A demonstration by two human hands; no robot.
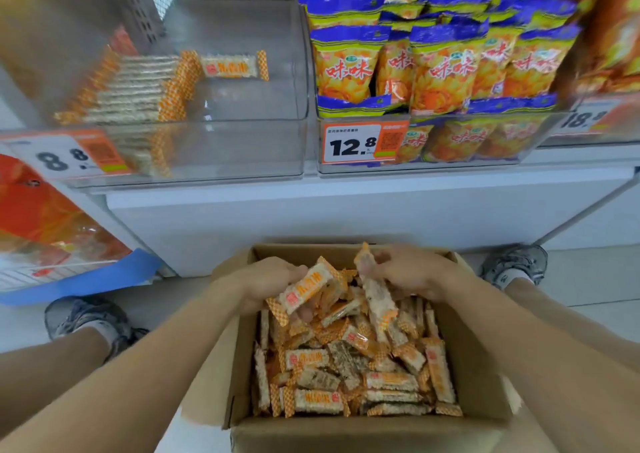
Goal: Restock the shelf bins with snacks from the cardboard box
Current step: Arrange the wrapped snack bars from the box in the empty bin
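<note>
While both hands (341, 279) clutch crinkly snack bars (306, 291) — cardboard box (485, 376) | clear bin (242, 148)

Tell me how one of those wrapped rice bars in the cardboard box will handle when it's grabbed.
The rice bars probably stay stiff: the one in the left hand juts out straight, unsupported. They seem light, since each hand lifts several, the right hand too. The glossy wrappers look slippery, and puffed grain may crumble if squeezed.

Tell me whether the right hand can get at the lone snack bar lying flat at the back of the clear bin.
Probably yes, but not empty: the bin is open on top with bare floor around that bar, though the right hand already grips bars from the box.
</note>
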